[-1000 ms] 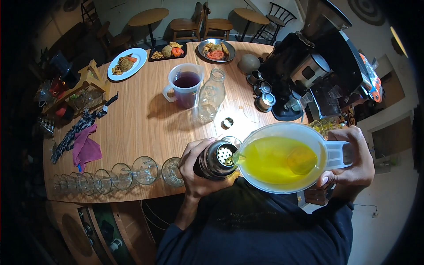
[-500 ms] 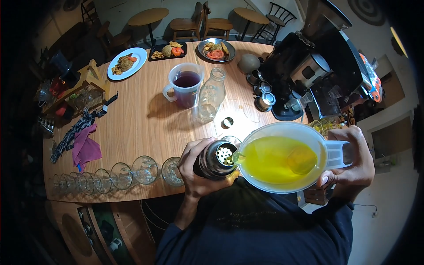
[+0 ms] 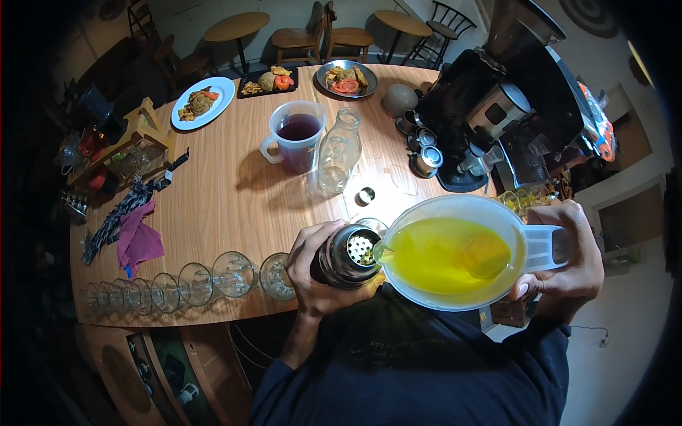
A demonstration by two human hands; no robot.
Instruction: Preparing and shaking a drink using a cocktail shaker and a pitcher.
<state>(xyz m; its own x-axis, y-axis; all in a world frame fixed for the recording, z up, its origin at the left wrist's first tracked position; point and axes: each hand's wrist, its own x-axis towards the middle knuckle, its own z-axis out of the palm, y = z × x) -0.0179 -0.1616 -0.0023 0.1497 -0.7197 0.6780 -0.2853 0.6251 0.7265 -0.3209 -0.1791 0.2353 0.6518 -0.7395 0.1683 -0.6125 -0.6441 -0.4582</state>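
Note:
My left hand (image 3: pixel 307 273) is wrapped around a dark metal cocktail shaker (image 3: pixel 330 263), its perforated strainer top facing up. In my right hand (image 3: pixel 579 259) is the handle of a translucent plastic jug (image 3: pixel 426 206), tilted to the left. Yellow-green liquid (image 3: pixel 433 259) fills much of it, with a rounded yellow patch toward the handle side. The jug's spout is at the strainer's edge, and liquid shows in the spout; whether a stream runs into the holes is hard to make out. Behind the shaker, a glass (image 3: pixel 375 224) is partly hidden. A small metal cap (image 3: pixel 365 196) lies farther off.
An empty glass bottle (image 3: pixel 339 153) stands beside a jug of dark purple liquid (image 3: pixel 290 153). Several glasses (image 3: pixel 234 273) line the near left table edge. Three food plates sit at the back, including a white one (image 3: pixel 226 92). A coffee machine (image 3: pixel 554 92) occupies the right.
Little differs. Both hands keep the shaker and the tilted jug in nearly the same places, and some yellow-green shows among the strainer holes now.

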